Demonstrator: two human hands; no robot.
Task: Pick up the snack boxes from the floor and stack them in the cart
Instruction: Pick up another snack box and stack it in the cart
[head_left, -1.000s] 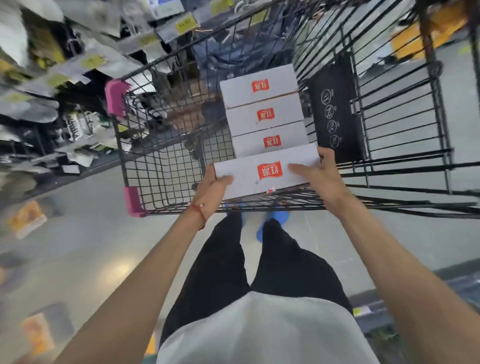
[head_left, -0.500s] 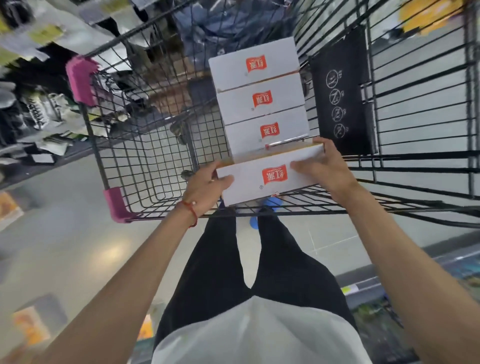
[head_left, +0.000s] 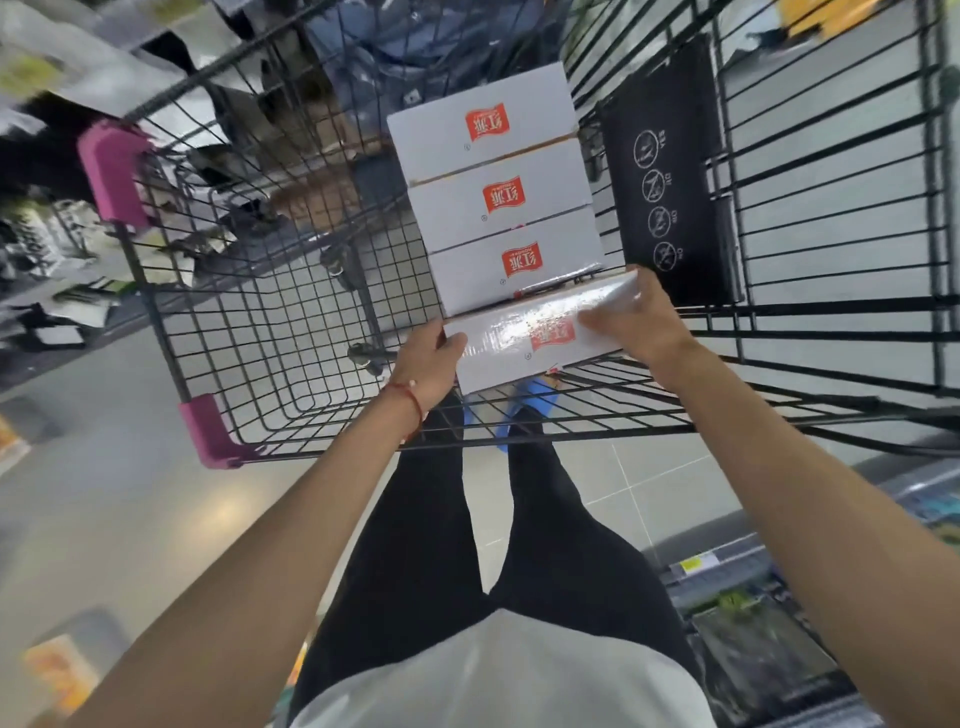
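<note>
Left hand and right hand grip a snack box in the cart (grey tiled floor below).

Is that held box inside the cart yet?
Inside: held box lies past the cart rim beside three stacked boxes; left hand and right hand grip it.

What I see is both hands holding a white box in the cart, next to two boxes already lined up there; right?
Not two: the head view shows three white boxes already lined up in the cart. The rest stands: the left hand and right hand hold a fourth box at that row's near end.
</note>
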